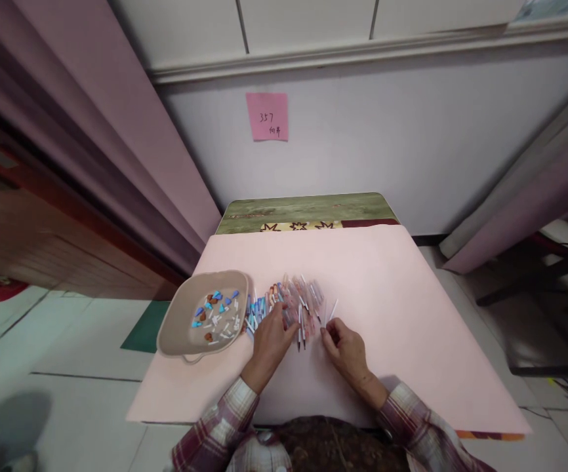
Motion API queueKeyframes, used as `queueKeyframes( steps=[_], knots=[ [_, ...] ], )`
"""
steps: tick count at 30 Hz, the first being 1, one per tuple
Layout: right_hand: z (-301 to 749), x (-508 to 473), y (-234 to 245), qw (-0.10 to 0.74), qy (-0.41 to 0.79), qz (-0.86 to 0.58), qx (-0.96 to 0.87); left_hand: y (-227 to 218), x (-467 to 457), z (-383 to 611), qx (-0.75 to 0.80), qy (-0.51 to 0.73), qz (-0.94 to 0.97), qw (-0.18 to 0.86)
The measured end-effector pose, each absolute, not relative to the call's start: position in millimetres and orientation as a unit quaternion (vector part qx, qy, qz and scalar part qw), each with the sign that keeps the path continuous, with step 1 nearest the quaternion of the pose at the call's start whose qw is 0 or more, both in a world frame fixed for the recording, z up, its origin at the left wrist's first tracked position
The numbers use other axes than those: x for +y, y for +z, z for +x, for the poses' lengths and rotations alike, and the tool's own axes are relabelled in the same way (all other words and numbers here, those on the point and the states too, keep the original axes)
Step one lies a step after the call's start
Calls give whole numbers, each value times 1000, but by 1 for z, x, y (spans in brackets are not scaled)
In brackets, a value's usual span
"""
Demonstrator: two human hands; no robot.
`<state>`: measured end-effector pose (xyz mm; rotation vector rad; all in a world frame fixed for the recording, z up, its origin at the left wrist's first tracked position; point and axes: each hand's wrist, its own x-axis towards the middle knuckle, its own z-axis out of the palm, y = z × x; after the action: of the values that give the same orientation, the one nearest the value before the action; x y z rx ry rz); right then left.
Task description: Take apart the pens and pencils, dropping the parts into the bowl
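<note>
A pile of pen parts lies on the pink-covered table, with clear barrels, slim refills with dark tips, and blue and brown pieces at its left. My left hand rests over the near left of the pile, thumb and forefinger apart around some clear parts. At the pile's right edge, my right hand has its thumb and fingers pinched together at a slim clear pen barrel, partly hidden by the fingers. A thin white stick sticks out just beyond that hand.
Left of the pile stands a beige basin holding blue and brown caps and small white pieces. Pink paper covers the table, whose green far end shows near the wall. Purple curtains hang at the left; a dark chair stands right.
</note>
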<state>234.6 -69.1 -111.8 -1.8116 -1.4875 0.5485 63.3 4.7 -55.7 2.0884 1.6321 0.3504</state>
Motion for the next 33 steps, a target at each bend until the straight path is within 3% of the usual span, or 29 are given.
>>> queueKeyframes(
  steps=[11, 17, 24, 30, 33],
  knots=[
    [238, -71, -121, 435, 252, -680, -534, -35, 42, 56, 572, 205, 764, 218],
    [238, -72, -121, 446, 267, -665, -536, -36, 73, 82, 550, 94, 813, 164],
    [239, -71, -123, 457, 283, -660, -525, -44, 84, 96, 539, -16, 824, 173],
    [239, -70, -123, 459, 288, -657, -524, -39, 90, 96, 541, 0, 820, 184],
    [238, -69, -122, 459, 284, -657, -526, -32, 84, 89, 536, 89, 813, 210]
  ],
)
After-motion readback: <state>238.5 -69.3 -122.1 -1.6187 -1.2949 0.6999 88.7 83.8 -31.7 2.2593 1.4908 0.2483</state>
